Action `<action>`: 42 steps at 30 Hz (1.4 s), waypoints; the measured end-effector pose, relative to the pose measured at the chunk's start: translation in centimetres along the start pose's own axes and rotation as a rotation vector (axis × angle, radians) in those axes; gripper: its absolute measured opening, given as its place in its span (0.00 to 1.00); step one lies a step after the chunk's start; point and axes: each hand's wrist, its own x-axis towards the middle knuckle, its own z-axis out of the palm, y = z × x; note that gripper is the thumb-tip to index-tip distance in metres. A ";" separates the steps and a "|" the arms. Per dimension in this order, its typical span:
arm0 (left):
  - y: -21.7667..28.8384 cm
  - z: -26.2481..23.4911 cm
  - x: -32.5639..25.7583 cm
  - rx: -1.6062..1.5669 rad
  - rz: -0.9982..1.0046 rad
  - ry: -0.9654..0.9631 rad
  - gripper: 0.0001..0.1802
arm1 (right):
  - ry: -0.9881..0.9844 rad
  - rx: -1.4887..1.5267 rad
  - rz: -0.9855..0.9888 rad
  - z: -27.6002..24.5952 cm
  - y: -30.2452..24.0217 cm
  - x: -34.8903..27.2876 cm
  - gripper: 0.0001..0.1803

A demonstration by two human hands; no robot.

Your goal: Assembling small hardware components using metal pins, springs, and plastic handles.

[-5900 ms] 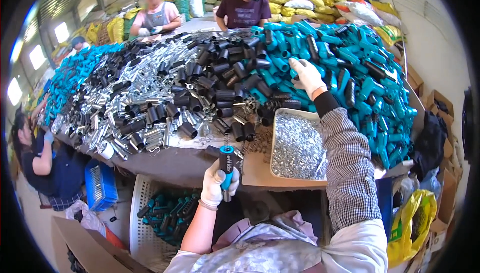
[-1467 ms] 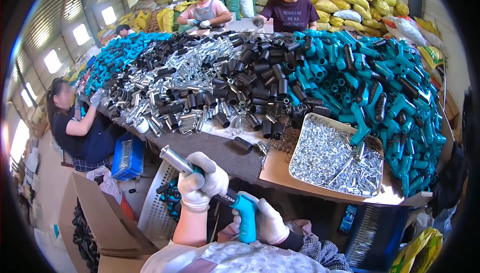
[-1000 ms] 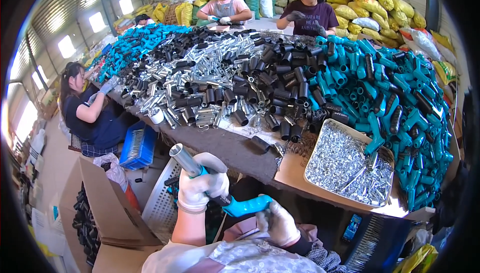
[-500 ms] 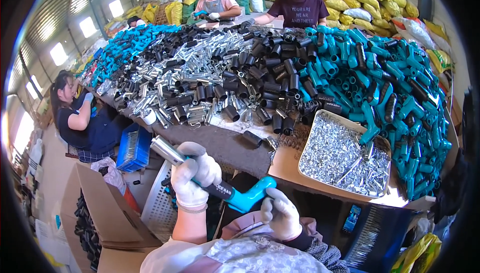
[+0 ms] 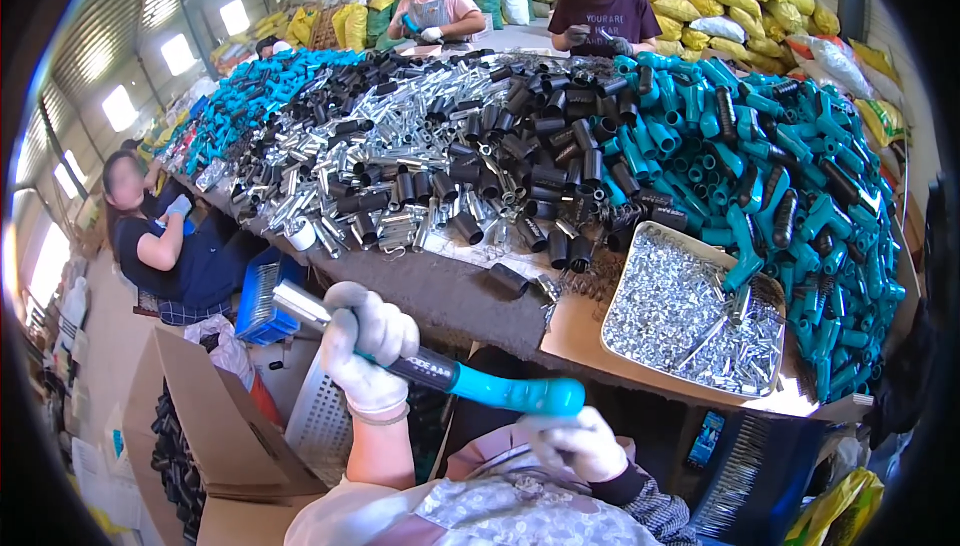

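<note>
My left hand (image 5: 367, 346), in a white glove, grips the middle of an assembled tool (image 5: 440, 374) with a silver metal tip, a black sleeve and a teal handle. My right hand (image 5: 573, 441), also gloved, holds the teal handle end from below. The tool lies nearly level in front of my chest, below the table edge. A metal tray of small silver parts (image 5: 690, 311) sits on the table just right of my hands.
The long table (image 5: 430, 291) carries heaps of teal handles (image 5: 790, 156), black sleeves (image 5: 560, 146) and silver tubes (image 5: 400, 161). Open cardboard boxes (image 5: 190, 426) stand at my lower left. A seated person (image 5: 160, 236) works at left; two others stand at the far end.
Earlier my right hand reached into the teal pile while the left held the tool upright. Both hands now grip the tool, which has tipped to nearly level, and my view has swung left.
</note>
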 end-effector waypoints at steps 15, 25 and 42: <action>-0.1 1.9 0.1 -0.286 -0.020 0.082 0.14 | 0.470 -0.786 -0.569 1.7 -0.7 1.3 0.11; -0.7 1.1 0.2 -0.260 0.077 0.234 0.13 | -0.014 -1.227 -0.262 -0.3 -1.4 2.7 0.16; -4.5 -1.2 -1.6 -0.266 -0.271 0.301 0.10 | 0.294 -0.977 -0.801 4.0 -6.1 1.4 0.30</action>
